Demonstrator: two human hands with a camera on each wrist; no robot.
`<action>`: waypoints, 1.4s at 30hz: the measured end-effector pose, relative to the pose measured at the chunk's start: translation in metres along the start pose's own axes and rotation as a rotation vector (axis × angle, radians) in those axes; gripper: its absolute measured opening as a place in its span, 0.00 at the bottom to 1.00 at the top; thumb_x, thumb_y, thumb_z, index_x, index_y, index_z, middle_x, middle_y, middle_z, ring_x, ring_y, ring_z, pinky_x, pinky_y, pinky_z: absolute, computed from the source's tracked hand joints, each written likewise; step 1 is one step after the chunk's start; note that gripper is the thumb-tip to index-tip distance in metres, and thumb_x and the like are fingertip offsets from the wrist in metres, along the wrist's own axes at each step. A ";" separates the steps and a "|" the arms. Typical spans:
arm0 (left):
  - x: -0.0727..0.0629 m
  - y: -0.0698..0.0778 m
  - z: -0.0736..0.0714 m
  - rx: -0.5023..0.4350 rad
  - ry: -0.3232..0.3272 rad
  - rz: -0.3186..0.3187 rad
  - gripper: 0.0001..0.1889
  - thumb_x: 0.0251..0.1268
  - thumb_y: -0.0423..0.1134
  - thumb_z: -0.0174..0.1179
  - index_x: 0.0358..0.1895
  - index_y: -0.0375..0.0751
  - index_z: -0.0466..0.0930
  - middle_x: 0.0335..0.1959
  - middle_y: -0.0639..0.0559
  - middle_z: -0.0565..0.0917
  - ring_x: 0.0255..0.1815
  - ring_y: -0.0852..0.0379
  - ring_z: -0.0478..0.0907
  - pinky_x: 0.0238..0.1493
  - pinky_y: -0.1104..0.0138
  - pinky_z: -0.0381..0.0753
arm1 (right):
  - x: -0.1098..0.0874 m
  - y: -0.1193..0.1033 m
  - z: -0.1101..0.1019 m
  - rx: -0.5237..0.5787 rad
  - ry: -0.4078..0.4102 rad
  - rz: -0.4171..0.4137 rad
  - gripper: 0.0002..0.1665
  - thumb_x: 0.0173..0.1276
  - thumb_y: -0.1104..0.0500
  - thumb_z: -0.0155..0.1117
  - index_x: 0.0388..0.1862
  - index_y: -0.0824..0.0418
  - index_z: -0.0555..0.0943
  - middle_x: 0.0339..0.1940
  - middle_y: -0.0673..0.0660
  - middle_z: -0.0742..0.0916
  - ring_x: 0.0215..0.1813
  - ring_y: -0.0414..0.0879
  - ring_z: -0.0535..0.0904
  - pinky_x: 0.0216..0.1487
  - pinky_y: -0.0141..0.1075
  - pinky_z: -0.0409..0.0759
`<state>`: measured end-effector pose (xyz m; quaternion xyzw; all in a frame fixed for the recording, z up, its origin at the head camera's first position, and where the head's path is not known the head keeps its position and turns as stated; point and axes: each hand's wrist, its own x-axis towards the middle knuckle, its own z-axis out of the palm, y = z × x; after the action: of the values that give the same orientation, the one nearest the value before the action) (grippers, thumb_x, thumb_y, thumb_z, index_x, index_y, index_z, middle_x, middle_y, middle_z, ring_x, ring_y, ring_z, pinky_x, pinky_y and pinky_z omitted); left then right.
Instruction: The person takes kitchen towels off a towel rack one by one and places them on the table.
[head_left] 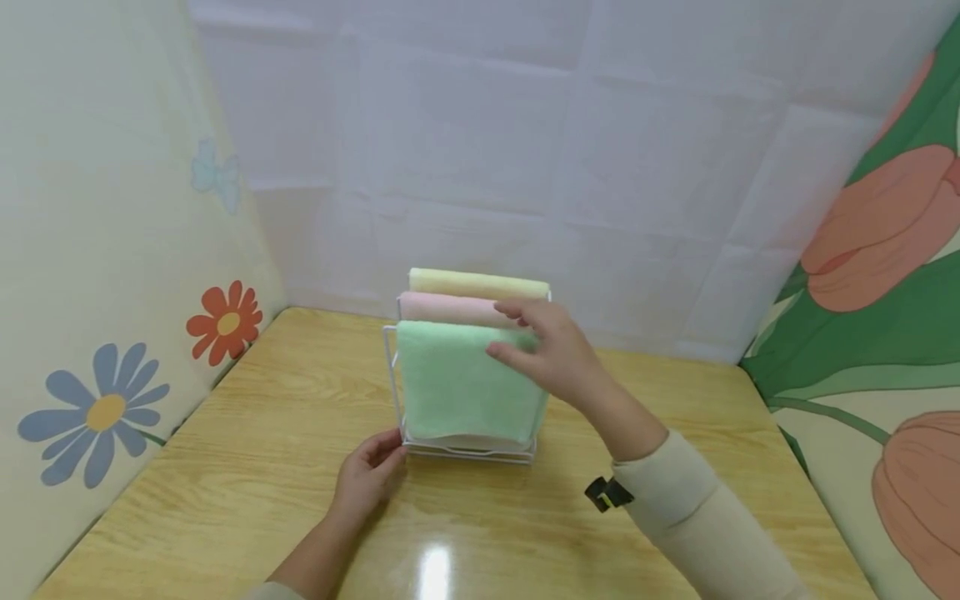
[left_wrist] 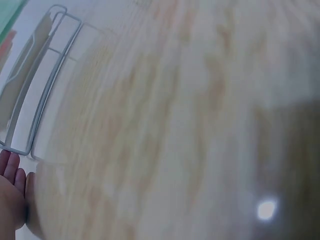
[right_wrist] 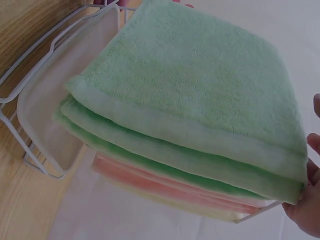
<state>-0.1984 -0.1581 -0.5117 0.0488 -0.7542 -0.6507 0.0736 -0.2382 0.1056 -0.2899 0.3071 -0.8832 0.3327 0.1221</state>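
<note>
A white wire rack (head_left: 392, 375) stands on the table with folded towels hung one behind another. In front is a light green towel (head_left: 465, 383), then a pink towel (head_left: 442, 307), and a pale yellow towel (head_left: 480, 282) at the back. At the rack's lower front left corner, my left hand (head_left: 367, 479) holds the frame between thumb and fingers. My right hand (head_left: 555, 350) is at the top right of the green towel, its thumb in front and its fingers spread over the pink one. The right wrist view shows the green towel's layered edges (right_wrist: 175, 155).
A pale tray (right_wrist: 65, 85) sits in the rack's base. The wood-grain table (head_left: 285, 400) extends around it. Behind hangs a creased white sheet (head_left: 480, 150), with flower-printed panels (head_left: 105, 250) on both sides. A black clip-like piece (head_left: 607, 493) is beside my right cuff.
</note>
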 end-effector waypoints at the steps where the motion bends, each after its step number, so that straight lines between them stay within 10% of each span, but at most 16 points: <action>1: 0.000 0.000 0.000 0.004 0.006 -0.001 0.18 0.67 0.29 0.60 0.57 0.23 0.75 0.56 0.29 0.80 0.41 0.76 0.77 0.44 0.81 0.79 | 0.001 -0.001 0.000 -0.006 -0.014 0.007 0.32 0.65 0.47 0.68 0.65 0.59 0.75 0.61 0.58 0.82 0.60 0.52 0.77 0.61 0.49 0.78; 21: -0.002 -0.003 -0.001 0.039 0.013 -0.019 0.18 0.67 0.32 0.61 0.57 0.26 0.76 0.57 0.32 0.81 0.43 0.73 0.78 0.44 0.82 0.78 | 0.026 -0.023 0.013 -0.170 -0.211 0.143 0.32 0.63 0.39 0.67 0.63 0.49 0.76 0.58 0.51 0.85 0.59 0.47 0.81 0.61 0.46 0.79; 42: 0.000 -0.003 0.000 0.029 0.022 -0.002 0.18 0.67 0.32 0.61 0.57 0.26 0.77 0.56 0.33 0.81 0.42 0.76 0.77 0.44 0.83 0.77 | 0.031 -0.014 0.013 0.107 -0.083 0.174 0.22 0.62 0.52 0.72 0.55 0.53 0.84 0.57 0.51 0.87 0.59 0.45 0.81 0.61 0.40 0.79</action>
<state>-0.1985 -0.1586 -0.5144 0.0577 -0.7625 -0.6394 0.0805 -0.2539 0.0743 -0.2788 0.2486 -0.8919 0.3757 0.0395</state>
